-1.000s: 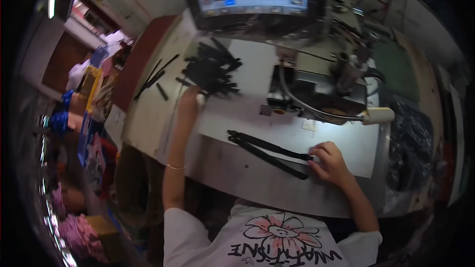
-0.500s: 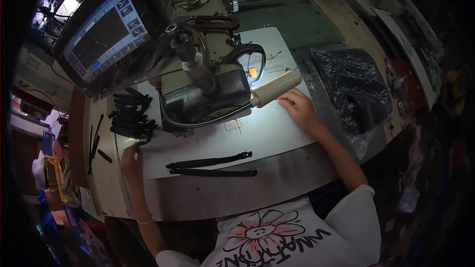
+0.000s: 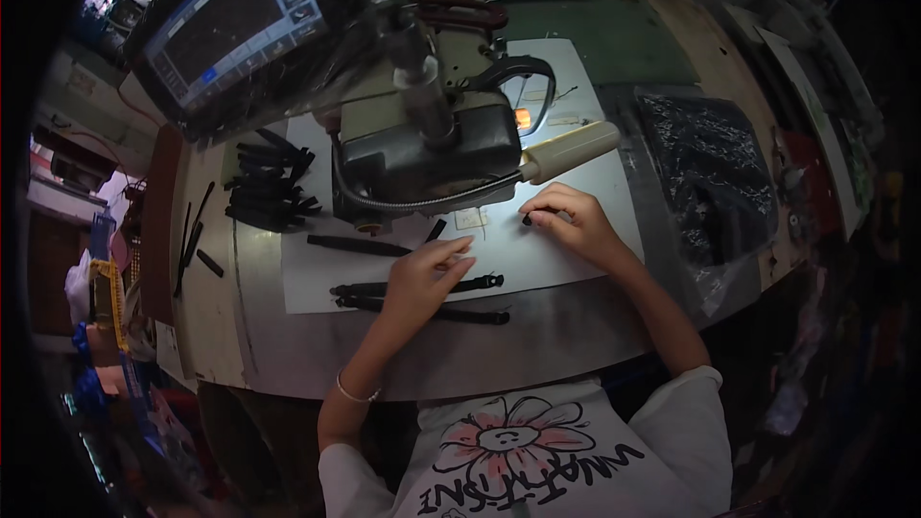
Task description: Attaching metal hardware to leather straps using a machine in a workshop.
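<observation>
My left hand (image 3: 422, 278) is over the white sheet, curled on a black fabric strap (image 3: 355, 246). The strap runs out to the left of the hand, and a short black end shows above the fingers. A gap shows between thumb and forefinger, and the grip itself is partly hidden. My right hand (image 3: 573, 221) pinches a small black piece (image 3: 527, 220), too small to name, just right of the machine head (image 3: 432, 153). Two black straps with small end fittings (image 3: 441, 313) lie side by side near the sheet's front edge, partly behind my left hand.
A pile of black straps (image 3: 269, 182) lies left of the machine. Several thin black strips (image 3: 197, 240) are farther left. A lamp (image 3: 574, 153) on a flexible neck lights the white sheet (image 3: 604, 230). A screen (image 3: 240, 29) overhangs the back left. Plastic-wrapped black material (image 3: 705, 173) lies right.
My left hand has moved right from beside the strap pile to the sheet's middle, bringing a black strap. My right hand has drawn slightly nearer. The whole view has shifted a little.
</observation>
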`<action>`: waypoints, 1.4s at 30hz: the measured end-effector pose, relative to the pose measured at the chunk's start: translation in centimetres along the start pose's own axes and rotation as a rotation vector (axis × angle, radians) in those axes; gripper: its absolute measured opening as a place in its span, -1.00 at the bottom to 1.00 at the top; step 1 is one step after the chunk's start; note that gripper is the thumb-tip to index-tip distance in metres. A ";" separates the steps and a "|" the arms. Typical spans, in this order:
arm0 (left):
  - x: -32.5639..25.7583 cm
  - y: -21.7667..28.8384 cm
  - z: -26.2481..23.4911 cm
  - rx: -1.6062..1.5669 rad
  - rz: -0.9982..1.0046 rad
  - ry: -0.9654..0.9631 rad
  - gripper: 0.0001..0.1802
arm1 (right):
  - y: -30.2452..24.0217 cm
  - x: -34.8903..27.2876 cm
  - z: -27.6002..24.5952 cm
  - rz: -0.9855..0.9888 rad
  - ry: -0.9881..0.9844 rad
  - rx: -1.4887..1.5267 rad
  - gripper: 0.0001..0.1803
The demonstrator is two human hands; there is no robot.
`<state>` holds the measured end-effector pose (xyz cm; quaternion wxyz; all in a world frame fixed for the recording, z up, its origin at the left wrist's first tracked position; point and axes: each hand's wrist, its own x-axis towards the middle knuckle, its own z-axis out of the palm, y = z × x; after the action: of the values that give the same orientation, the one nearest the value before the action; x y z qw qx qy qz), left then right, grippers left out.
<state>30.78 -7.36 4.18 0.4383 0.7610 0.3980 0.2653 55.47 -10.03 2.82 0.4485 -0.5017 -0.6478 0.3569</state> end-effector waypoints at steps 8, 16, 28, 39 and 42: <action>2.2 -0.5 3.3 -0.717 -0.331 -0.204 -0.70 | -1.6 -1.3 2.3 0.210 0.041 0.458 -0.80; 2.0 -0.8 3.1 -0.583 -0.299 -0.247 -0.81 | -0.3 -1.4 2.8 0.280 -0.038 0.538 -0.86; 0.9 -1.1 3.4 -0.845 -0.356 -0.075 -0.83 | -1.2 -2.3 4.9 0.202 0.053 0.472 -0.89; -1.5 -5.0 -7.7 0.523 0.066 0.116 -0.55 | -2.6 -0.4 5.3 -0.095 -0.201 -0.039 -0.90; -1.3 -5.6 -9.9 0.541 0.062 0.082 -0.61 | -3.5 1.9 8.2 -0.411 -0.278 -0.290 -0.91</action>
<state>20.53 -2.26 3.92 0.1943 0.8509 0.4483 0.1930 46.48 -9.16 3.63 0.3419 -0.3650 -0.8356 0.2272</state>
